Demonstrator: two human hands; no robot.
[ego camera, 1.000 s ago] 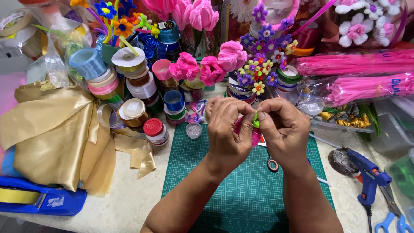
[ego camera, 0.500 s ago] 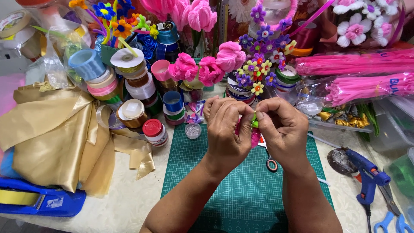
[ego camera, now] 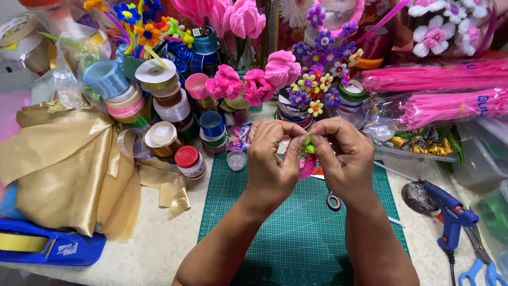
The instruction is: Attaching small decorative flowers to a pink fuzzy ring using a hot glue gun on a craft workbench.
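A small pink and green pipe-cleaner piece sits above the green cutting mat, pinched between both hands. The left hand and right hand meet knuckle to knuckle, fingers clamped together on the piece, forearms reaching up from the bottom edge. Scissors lie on the mat under the right wrist. On the bench, ribbon spools, gold satin fabric and a blue glue gun surround them.

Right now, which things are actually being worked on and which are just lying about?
In use: left hand and right hand pinching a pink and green pipe-cleaner piece over the green cutting mat.

Lying about: ribbon spools, gold satin cloth, blue glue gun, scissors.
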